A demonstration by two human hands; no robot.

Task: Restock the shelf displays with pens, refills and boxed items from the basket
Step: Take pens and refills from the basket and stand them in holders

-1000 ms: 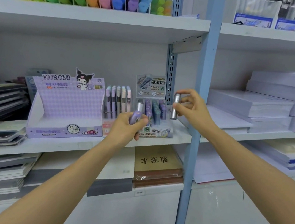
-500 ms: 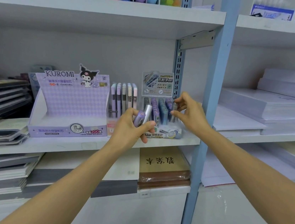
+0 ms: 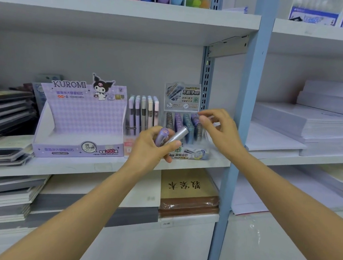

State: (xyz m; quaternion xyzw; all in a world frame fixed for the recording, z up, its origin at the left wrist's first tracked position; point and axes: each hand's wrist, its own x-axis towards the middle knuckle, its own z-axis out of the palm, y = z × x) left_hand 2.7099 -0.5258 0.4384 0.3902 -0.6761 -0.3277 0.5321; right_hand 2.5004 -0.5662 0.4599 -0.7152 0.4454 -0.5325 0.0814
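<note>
Here, both hands up at the lead-refill display [image 3: 187, 153] on the middle shelf [image 3: 97, 167].

Gripped together in the left hand [image 3: 153, 147], fingers curled round them: a purple refill tube [image 3: 162, 136] and a silver refill tube [image 3: 179, 133], just in front of the display. Arched over the display's right-hand row, the right hand [image 3: 220, 131], fingertips [image 3: 202, 119] down at the tube tops; could not tell whether pinching one. Read on the header card [image 3: 182, 96]: "2B". Beside it, pastel lead cases [image 3: 142, 113], then a purple box [image 3: 81, 118] lettered "KUROMI", "2B 0.5mm", "200".
</note>
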